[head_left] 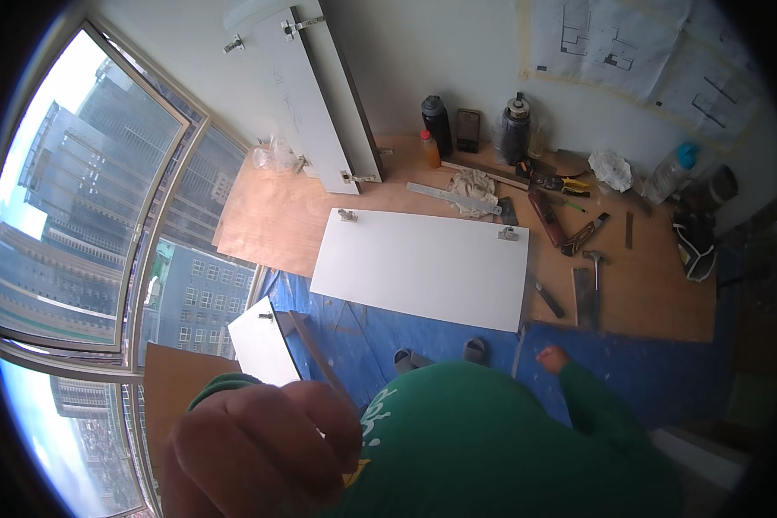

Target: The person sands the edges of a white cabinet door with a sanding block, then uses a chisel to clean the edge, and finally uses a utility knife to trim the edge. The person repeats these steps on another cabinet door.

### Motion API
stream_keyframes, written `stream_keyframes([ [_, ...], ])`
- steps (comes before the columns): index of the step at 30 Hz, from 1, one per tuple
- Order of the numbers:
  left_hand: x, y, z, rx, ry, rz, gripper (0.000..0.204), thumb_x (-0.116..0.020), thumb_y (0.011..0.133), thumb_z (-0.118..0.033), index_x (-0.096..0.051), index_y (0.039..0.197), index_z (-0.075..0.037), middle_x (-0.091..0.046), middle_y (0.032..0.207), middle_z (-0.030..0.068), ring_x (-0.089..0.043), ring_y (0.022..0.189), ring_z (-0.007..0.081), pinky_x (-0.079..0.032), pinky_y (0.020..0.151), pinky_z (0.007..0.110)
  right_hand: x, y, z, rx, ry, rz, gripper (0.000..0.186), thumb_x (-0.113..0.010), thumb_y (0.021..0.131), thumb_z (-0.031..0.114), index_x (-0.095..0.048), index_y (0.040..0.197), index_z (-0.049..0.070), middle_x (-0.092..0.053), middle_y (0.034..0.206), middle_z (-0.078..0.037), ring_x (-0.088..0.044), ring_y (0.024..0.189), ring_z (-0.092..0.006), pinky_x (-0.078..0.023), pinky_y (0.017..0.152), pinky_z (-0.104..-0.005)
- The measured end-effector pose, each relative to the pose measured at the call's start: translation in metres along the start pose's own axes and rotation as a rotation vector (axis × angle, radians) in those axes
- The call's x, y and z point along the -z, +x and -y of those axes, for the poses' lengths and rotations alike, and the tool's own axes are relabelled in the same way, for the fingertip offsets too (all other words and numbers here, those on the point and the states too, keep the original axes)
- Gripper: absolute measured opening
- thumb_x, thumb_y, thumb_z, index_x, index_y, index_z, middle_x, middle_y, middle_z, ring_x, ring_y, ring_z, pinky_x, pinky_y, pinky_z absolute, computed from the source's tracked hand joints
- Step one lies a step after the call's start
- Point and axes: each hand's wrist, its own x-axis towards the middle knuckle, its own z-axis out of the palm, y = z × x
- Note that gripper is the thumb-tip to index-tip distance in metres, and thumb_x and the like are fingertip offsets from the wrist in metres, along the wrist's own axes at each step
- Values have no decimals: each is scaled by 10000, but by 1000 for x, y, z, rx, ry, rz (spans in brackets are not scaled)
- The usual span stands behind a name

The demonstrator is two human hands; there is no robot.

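My left hand (263,445) fills the lower left, close to the camera, fingers curled; what it holds, if anything, is hidden. My right hand (551,359) hangs low near the bench's front edge, fingers curled, too small to show contents. A white rectangular panel (419,263) with two metal hinges (508,234) lies on the plywood bench (268,216). Right of it lie a hammer (594,281), a black-handled tool (552,301), a red tool (544,216) and a metal strip (581,292). A metal ruler (449,195) and crumpled cloth (475,186) lie behind the panel.
Two white panels with hinges (306,104) lean on the back wall beside bottles (437,129). A smaller white panel (259,345) and brown board (168,380) stand at lower left by the window (82,216). Blue sheeting (613,380) covers the floor around my slippers (475,350).
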Motion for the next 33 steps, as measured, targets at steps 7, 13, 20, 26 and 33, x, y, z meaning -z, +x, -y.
stream_keyframes([
  [7, 3, -3, 10, 0, -138, 132, 200, -769, 918, -173, -819, 1010, -344, -574, 1060, 27, -498, 1016, 216, -432, 842, 384, -19, -7, -15, -52, -45, 22, 380, -783, 881, 335, -732, 1074, 11, -754, 1055, -188, -710, 1011, -352, -547, 900, -434],
  [13, 17, -11, 16, 21, -157, 254, 213, -797, 898, -206, -817, 1082, -311, -601, 1120, 57, -520, 1066, 232, -463, 878, 395, -23, -4, -21, 53, -166, -62, 375, -774, 890, 357, -731, 1028, 11, -754, 1013, -192, -714, 938, -349, -557, 853, -448],
  [20, 53, -15, 23, 52, 73, 311, 118, -756, 951, -304, -762, 945, -186, -597, 1076, 106, -585, 933, 209, -467, 770, 379, 12, -28, 71, -138, 65, 51, 297, -711, 935, 260, -688, 781, 7, -718, 809, -116, -715, 810, -219, -571, 703, -379],
  [26, 207, -109, 71, 662, 764, -482, 376, -563, 1076, -322, -742, 994, -2, -707, 1030, 118, -626, 973, 180, -481, 809, 327, -26, -20, 114, -165, 411, 233, 411, -726, 967, 312, -597, 1260, 54, -727, 995, -120, -696, 780, -240, -547, 688, -391],
  [33, 361, -322, 176, 1177, 579, -904, 407, -579, 1070, -418, -668, 1234, -56, -724, 1209, 76, -689, 1048, 174, -515, 889, 320, -88, -26, 167, -155, 681, 293, 463, -702, 990, 382, -595, 1285, 42, -686, 930, -131, -650, 970, -216, -523, 873, -438],
])
